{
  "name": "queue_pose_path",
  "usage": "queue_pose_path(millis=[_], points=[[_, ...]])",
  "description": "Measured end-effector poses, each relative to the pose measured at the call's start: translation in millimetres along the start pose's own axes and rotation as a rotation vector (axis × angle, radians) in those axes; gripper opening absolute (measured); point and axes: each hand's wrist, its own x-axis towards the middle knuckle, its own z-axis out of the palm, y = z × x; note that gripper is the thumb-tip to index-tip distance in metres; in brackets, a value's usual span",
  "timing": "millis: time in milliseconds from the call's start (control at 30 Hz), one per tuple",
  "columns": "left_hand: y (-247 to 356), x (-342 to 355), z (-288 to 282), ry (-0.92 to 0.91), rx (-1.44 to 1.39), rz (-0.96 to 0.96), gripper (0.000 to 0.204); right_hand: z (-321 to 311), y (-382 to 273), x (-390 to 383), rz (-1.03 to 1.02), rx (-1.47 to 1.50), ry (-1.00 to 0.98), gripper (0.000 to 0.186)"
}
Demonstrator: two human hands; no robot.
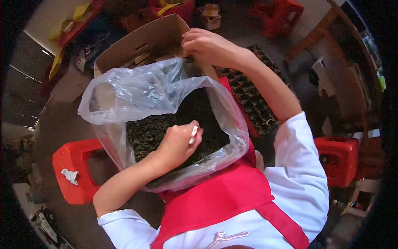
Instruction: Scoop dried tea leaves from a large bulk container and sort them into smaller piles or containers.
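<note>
A clear plastic bag [137, 93] lines a cardboard box [143, 37] and holds a mass of dark, dried leaves [153, 130]. My left hand [179, 143] is inside the bag, resting on the leaves, closed around a small white and red object [194, 133]. My right hand [203, 45] reaches over the far side of the bag and grips its rim by the box's flap. A red apron [224, 199] over white sleeves fills the lower picture.
A dark tray of small square cells [253, 97] lies right of the bag. Red plastic stools stand at the left [72, 166], the right [338, 159] and the back [275, 16]. A wooden table [352, 62] stands at the far right. Clutter fills the top left.
</note>
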Motion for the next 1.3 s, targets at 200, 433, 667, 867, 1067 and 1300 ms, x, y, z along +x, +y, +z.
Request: queue_pose_path(millis=[200, 433, 667, 867, 1067, 1300], points=[[-10, 2, -3, -0.083, -0.582, -0.366, 0.018, 21, 15, 59, -0.103, -0.536, -0.318, 0.017], [-12, -2, -16, -0.120, -0.953, -0.500, 0.020, 73, 40, 118, 0.242, -0.420, -0.695, 0.028], [-12, -23, -35, -0.095, -1.057, -0.538, 0.026, 166, 142, 132, 0.308, -0.333, -1.114, 0.029], [-13, -41, -37, -0.018, -1.025, -0.584, 0.025, 109, 64, 143, 0.164, -0.409, -1.220, 0.026], [-9, -49, -52, 0.113, -1.034, -0.551, 0.024, 28, 32, 110, 0.326, -0.099, -0.269, 0.048], [-16, -74, -67, 0.352, -1.079, -0.545, 0.021, -66, -91, -5, 0.299, 0.601, 0.489, 0.031]])
